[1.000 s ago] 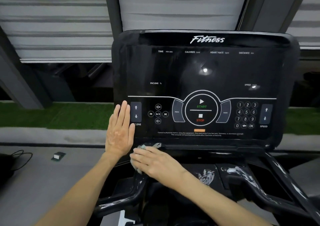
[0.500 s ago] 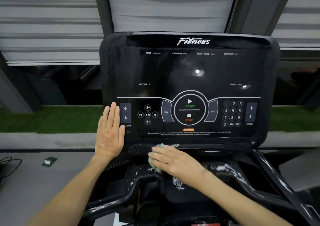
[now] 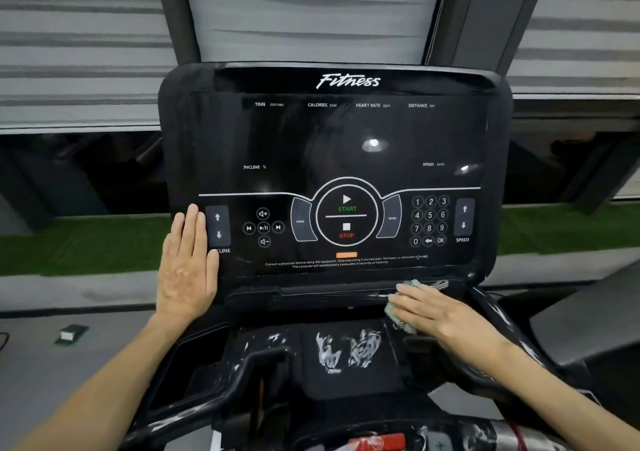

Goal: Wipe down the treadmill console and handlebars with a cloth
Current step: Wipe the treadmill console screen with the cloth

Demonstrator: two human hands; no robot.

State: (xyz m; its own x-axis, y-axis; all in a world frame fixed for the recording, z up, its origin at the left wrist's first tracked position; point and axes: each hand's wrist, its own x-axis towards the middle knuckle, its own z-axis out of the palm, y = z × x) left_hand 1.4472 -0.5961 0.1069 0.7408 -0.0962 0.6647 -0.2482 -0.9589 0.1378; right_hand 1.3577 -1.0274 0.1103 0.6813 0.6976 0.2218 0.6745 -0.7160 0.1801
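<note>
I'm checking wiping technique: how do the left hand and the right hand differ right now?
The left hand lies bare on the left edge of the console; the right hand presses a cloth onto the lower ledge. The left hand's fingers point up; the right hand's point left. Both lie flat with fingers fairly straight.

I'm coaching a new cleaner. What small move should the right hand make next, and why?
Probably slide the cloth rightward: the right hand presses it on the ledge short of its right end, while the left hand rests on the console.
</note>
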